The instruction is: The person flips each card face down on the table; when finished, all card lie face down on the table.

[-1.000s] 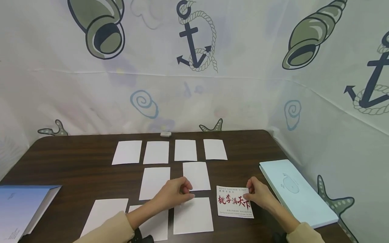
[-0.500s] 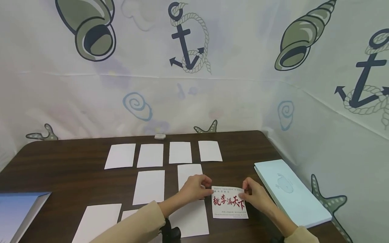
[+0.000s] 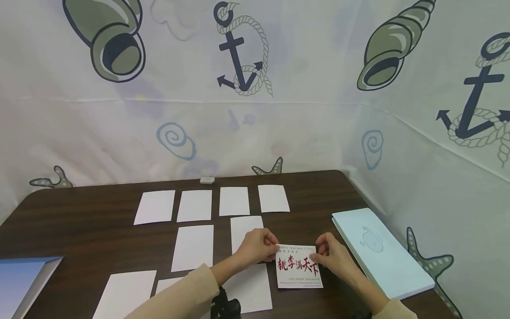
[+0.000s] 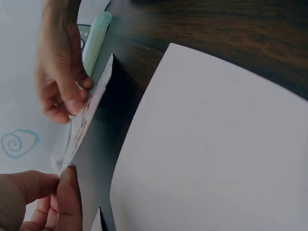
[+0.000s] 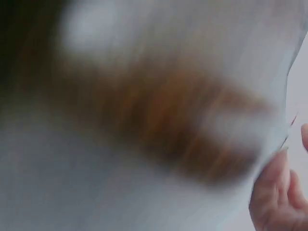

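Observation:
A small white card (image 3: 299,279) with large red Chinese characters is held between both hands. The left hand (image 3: 259,246) pinches its upper left corner between thumb and finger. At the upper right edge, the right hand (image 3: 334,253) grips it with the thumb on the printed face. From the left wrist, the card (image 4: 91,108) appears nearly edge-on and tilted up, its shadow falling on the dark wood. Much of the right wrist view is a blur, with some fingers (image 5: 279,192) at its right edge.
Several blank white sheets lie in rows on the brown table (image 3: 99,212), including a back-row sheet (image 3: 233,201). A pale blue book (image 3: 382,252) lies along the right side. A blue folder-like item (image 3: 24,283) stands at the left, and a small white block (image 3: 207,180) sits at the back edge.
The left hand has moved right from over the blank sheets and taken the card's left corner. The right hand keeps its hold on the card. The head view has shifted slightly.

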Available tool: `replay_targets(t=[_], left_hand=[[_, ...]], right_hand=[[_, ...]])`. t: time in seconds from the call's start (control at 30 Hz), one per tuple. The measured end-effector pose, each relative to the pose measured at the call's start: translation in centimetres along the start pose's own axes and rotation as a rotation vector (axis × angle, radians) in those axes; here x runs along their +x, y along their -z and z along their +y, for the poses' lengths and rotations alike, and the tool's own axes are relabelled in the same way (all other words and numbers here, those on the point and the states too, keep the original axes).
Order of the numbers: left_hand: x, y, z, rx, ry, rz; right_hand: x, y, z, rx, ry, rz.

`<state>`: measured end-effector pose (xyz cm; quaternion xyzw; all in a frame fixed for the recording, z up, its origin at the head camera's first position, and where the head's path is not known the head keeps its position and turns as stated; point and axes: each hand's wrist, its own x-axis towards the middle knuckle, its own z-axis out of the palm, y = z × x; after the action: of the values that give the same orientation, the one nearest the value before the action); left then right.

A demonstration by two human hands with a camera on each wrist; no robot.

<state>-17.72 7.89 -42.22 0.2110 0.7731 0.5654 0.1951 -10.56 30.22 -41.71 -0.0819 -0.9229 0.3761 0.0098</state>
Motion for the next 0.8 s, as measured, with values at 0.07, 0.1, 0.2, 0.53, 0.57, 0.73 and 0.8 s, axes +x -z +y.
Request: replay_targets(t=[0.07, 0.1, 0.2, 0.53, 0.57, 0.73, 0.8], left_hand=[[-0.1, 0.1, 0.0, -0.006, 0.006, 0.005], [-0.1, 0.1, 0.0, -0.011, 0.003, 0.007], [-0.1, 0.2, 0.2, -0.019, -0.008, 0.012], [-0.6, 0.1, 1.4, -0.113, 0.014, -0.034], [-0.7, 0.0, 1.5, -0.122, 0.016, -0.038], [-0.9, -0.2, 1.7, -0.186, 0.034, -0.051], [-1.0, -0.3, 1.7, -0.234, 0.051, -0.061]], right_hand=[[-0.4, -0.3, -0.8, -0.028, -0.004, 0.055], [-0.6, -0.5, -1.2, -0.031, 0.014, 0.069], [-1.3, -1.1, -2.5, 0.016, 0.112, 0.035], [-2.5, -2.9, -4.8, 0.124, 0.190, -0.207], [-2.6, -3.0, -4.9, 0.130, 0.188, -0.211], [-2.8, -2.8, -5.1, 0.141, 0.201, -0.218], [-2.8, -2.6, -5.1, 0.142, 0.207, -0.207]])
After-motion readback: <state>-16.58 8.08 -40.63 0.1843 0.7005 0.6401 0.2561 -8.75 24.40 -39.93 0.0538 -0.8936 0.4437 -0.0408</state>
